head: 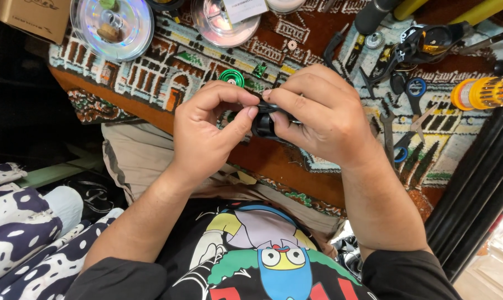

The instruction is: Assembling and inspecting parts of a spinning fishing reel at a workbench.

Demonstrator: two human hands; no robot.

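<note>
Left hand and right hand both pinch a small black reel part, steadying it; green spool lies just beyond it on patterned cloth.

The small part pinched between both hands is glossy black. Under it lies a rug woven in dark red, orange, cream and pale blue with rows of little houses. A bright green metallic ring sits on it, near two clear line spools that shimmer silver. The fishing reel is black with gold touches, the scissors have blue handles, and the screwdriver handle is yellow and orange. The shirt is black with a cartoon print in blue, yellow and green.
</note>
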